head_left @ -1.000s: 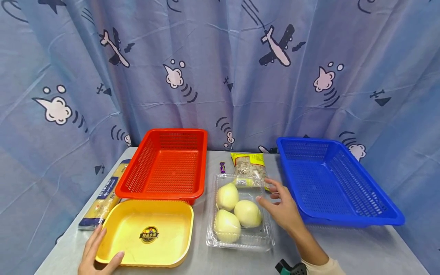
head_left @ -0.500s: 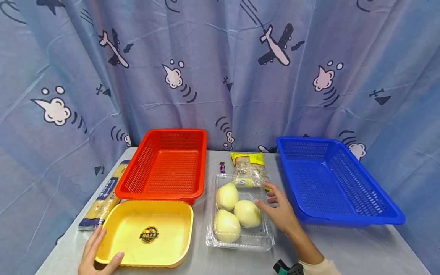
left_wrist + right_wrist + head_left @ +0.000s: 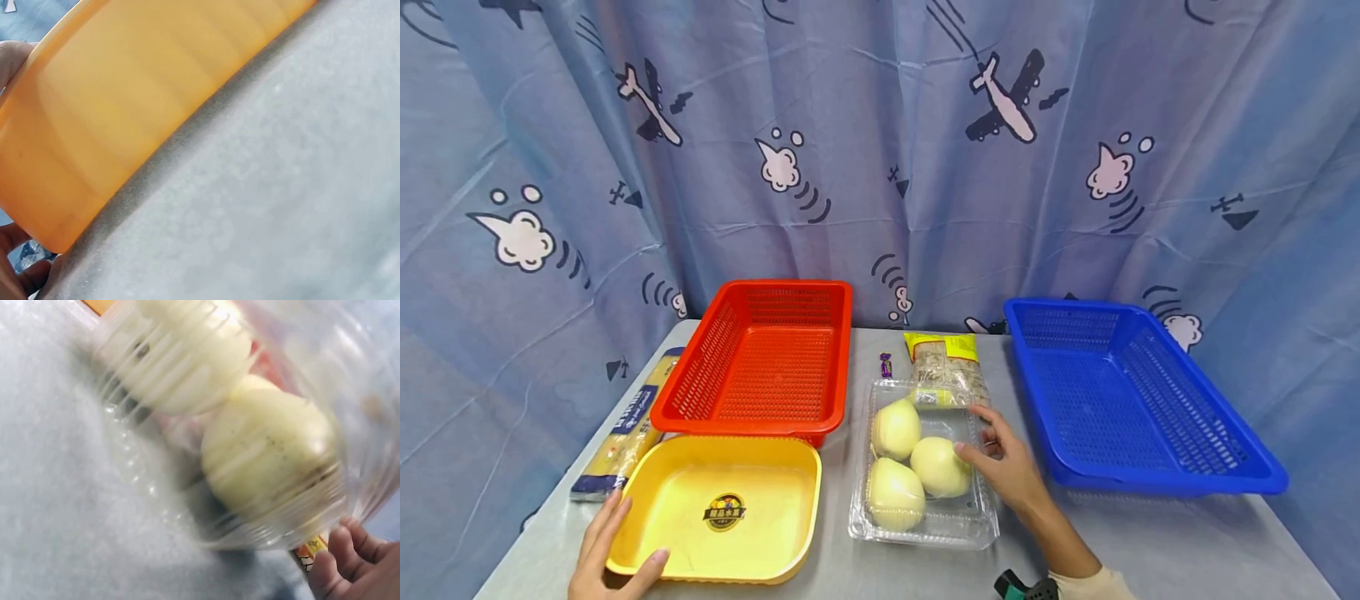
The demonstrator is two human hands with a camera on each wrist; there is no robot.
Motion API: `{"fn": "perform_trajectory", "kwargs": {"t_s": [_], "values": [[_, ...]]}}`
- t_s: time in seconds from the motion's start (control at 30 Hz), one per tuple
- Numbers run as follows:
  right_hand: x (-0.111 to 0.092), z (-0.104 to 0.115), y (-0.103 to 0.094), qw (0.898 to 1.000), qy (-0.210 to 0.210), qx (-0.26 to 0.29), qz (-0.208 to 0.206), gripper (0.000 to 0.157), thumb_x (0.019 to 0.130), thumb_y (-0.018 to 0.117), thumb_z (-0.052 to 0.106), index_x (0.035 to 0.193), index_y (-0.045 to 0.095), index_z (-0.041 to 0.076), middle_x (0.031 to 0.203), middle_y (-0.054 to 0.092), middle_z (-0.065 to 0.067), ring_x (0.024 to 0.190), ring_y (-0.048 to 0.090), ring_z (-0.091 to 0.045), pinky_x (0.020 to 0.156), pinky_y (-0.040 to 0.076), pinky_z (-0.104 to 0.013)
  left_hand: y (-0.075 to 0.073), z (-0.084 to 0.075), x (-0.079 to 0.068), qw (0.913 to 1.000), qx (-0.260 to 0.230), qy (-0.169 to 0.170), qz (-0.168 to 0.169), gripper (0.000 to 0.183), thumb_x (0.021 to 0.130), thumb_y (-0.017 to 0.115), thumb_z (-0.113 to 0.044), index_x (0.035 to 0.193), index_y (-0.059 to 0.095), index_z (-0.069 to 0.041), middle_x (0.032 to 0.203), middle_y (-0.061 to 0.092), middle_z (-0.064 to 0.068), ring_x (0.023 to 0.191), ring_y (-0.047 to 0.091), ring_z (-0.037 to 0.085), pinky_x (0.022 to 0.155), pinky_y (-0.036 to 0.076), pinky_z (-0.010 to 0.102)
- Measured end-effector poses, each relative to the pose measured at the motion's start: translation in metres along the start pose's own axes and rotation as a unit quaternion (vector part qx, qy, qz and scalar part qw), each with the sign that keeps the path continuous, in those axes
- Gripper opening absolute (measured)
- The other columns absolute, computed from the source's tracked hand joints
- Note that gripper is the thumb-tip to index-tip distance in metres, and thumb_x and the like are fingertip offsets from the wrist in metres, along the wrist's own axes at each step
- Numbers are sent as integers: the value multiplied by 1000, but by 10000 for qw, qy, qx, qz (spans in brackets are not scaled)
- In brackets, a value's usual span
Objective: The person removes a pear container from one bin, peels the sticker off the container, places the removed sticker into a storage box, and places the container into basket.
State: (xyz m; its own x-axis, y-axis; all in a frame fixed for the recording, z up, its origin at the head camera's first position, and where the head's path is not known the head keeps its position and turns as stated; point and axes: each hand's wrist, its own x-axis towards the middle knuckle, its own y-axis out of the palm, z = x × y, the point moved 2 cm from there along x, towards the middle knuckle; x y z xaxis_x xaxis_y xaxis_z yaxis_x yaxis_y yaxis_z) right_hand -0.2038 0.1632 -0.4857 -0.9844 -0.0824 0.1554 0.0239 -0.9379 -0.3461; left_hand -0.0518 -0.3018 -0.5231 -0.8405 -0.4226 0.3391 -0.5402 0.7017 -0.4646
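Observation:
Three pale yellow pears [image 3: 942, 467] lie in a clear plastic clamshell box [image 3: 958, 521] at the middle of the table. My right hand [image 3: 1011, 471] is at the box's right side, thumb over the lid, fingers partly bent near the far right corner. In the right wrist view, fingers [image 3: 344, 556] are close to the clear wall; firm contact cannot be told. My left hand [image 3: 606, 558] rests at the near left corner of a yellow plastic basin [image 3: 775, 558], thumb at the near rim and fingers stretched along the left side. In the left wrist view, the basin's outer wall [image 3: 144, 81] fills the upper left.
Behind the basin stands a red basket [image 3: 847, 358]; a blue basket [image 3: 1150, 482] is at right. A long pasta packet [image 3: 632, 425] lies along the left edge. Beyond the box are a yellow-topped food bag [image 3: 951, 358] and a small purple-wrapped candy [image 3: 886, 365]. A curtain [image 3: 850, 167] hangs behind.
My right hand has come slightly nearer and left along the box's right side, its fingers a little more bent. The box and my left hand stay practically where they were.

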Motion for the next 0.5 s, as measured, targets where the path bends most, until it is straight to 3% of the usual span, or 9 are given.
{"fn": "perform_trajectory", "kwargs": {"t_s": [0.13, 0.37, 0.47, 0.5], "values": [[2, -6, 0, 9989, -298, 354, 102, 57, 84, 72, 8, 137, 50, 11, 78, 44, -8, 70, 42, -18, 62, 38, -27, 2, 0, 0, 9999, 91, 32, -29, 78, 78, 81, -9, 146, 43, -6, 152, 29, -11, 133, 22, -4, 95, 18, 2], [0, -19, 5, 9945, -628, 823, 125, 55, 85, 65, 0, 137, 49, 8, 86, 54, -10, 76, 52, -17, 64, 46, -29, 2, 2, -1, 9997, 89, 167, -124, 79, 73, 82, -2, 144, 45, -4, 150, 31, -14, 129, 24, -8, 95, 21, 3], [-1, -20, 8, 9922, -683, 1032, 122, 54, 86, 63, -1, 138, 49, 6, 82, 54, -13, 75, 53, -17, 63, 47, -29, 1, 2, 0, 9997, 135, 197, -69, 79, 75, 81, -4, 145, 44, -5, 150, 30, -15, 130, 23, -8, 94, 21, 2], [-1, -20, 8, 9919, -710, 1053, 98, 54, 86, 63, -2, 138, 49, 5, 87, 55, -15, 76, 53, -17, 64, 47, -29, 0, 1, 0, 9998, 138, 173, -11, 79, 77, 81, -6, 146, 43, -6, 151, 28, -15, 132, 22, -6, 94, 19, 1]]}}
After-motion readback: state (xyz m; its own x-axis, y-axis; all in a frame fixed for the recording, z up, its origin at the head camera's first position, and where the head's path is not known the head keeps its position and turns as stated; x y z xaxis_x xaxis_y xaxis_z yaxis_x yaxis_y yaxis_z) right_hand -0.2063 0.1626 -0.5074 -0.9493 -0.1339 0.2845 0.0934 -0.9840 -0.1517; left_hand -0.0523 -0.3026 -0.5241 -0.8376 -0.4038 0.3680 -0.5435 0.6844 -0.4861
